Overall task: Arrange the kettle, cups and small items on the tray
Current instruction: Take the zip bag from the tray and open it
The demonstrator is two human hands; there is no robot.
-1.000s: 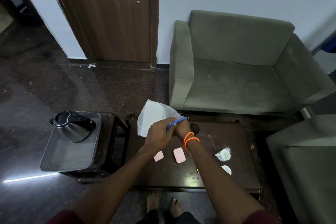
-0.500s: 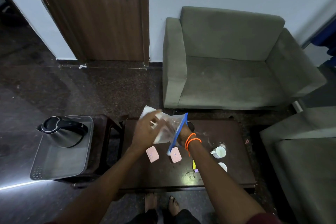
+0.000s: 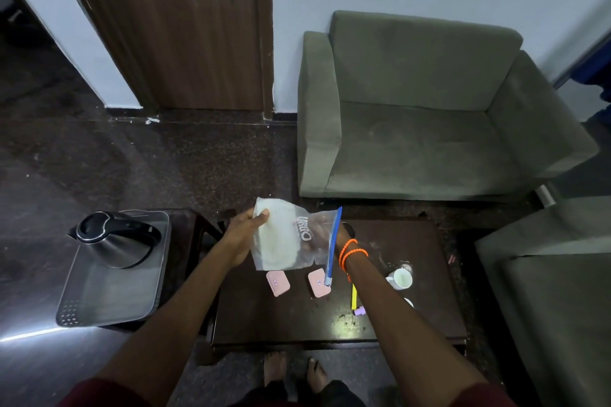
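Over dark table (image 3: pixel 413 317), both hands grip clear zip bag (image 3: pixel 291 241); its printed logo is unreadable.

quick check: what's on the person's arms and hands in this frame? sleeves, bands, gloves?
Both hands are bare, no gloves: left hand, right hand, which is mostly hidden behind a bag. Forearms are uncovered. Dark maroon short sleeves show at the bottom edge on both sides. The right wrist carries looped orange bands. No watch or rings are visible.
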